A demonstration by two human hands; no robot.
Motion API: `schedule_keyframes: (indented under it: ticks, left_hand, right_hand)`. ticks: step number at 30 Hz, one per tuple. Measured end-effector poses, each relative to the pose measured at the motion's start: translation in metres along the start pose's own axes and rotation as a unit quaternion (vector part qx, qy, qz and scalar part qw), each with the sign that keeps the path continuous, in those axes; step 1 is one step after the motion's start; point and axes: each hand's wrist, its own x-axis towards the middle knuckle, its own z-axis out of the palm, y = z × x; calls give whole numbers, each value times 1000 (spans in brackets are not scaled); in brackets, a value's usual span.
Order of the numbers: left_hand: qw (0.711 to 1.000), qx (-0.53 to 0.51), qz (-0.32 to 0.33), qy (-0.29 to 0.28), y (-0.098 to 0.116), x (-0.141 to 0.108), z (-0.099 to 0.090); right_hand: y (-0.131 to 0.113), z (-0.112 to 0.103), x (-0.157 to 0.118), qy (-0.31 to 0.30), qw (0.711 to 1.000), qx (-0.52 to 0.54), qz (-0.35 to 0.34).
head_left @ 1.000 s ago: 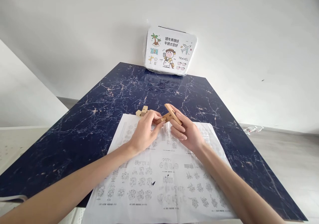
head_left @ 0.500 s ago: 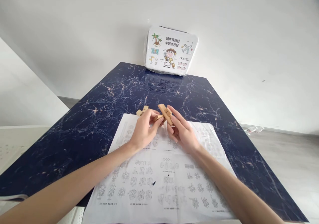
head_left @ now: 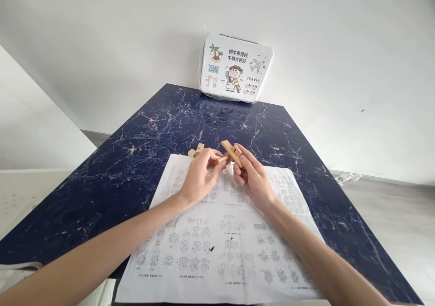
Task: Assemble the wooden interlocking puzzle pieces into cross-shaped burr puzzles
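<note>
Crossed wooden pieces [head_left: 231, 153], one of them marked "2", are held between my two hands above the far edge of a printed sheet [head_left: 234, 233]. My left hand [head_left: 204, 172] pinches the rod-like piece on the left side between thumb and fingers. Around the right side of the crossed pieces, near the "2", my right hand [head_left: 253, 174] has its thumb and fingers closed. More pale wooden pieces [head_left: 196, 150] lie on the table just beyond my left hand, partly hidden by it. How the held pieces interlock underneath is hidden by my fingers.
The dark blue marbled table [head_left: 136, 161] narrows toward the wall. At its far edge a white case [head_left: 236, 69] with cartoon prints, wrapped in clear plastic, leans against the wall. A clear plastic scrap [head_left: 348, 178] lies beyond the table's right side.
The held pieces have shifted slightly to the right in view and are turned a little, showing more of the left rod. Both hands still hold them.
</note>
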Motion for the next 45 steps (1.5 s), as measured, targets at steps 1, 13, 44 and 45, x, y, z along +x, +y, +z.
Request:
schedule_keyframes:
  ticks: [1,13,44,45]
  left_hand:
    - [1000,1,-2,1,0,0,0]
    - [1000,15,-4,0,3,-1,0]
    - [967,236,90,-40,10,-2,-7]
    - [968,233,89,-41,10,-2,-7]
  right_hand:
    - [0,-1,1,-12,1000,-8,3]
    - [-9,-2,-2,-48,997,-45,27]
    - [0,3,-4,-55,996,-72,-25]
    - [1,3,-4,-58,996,-66,-27]
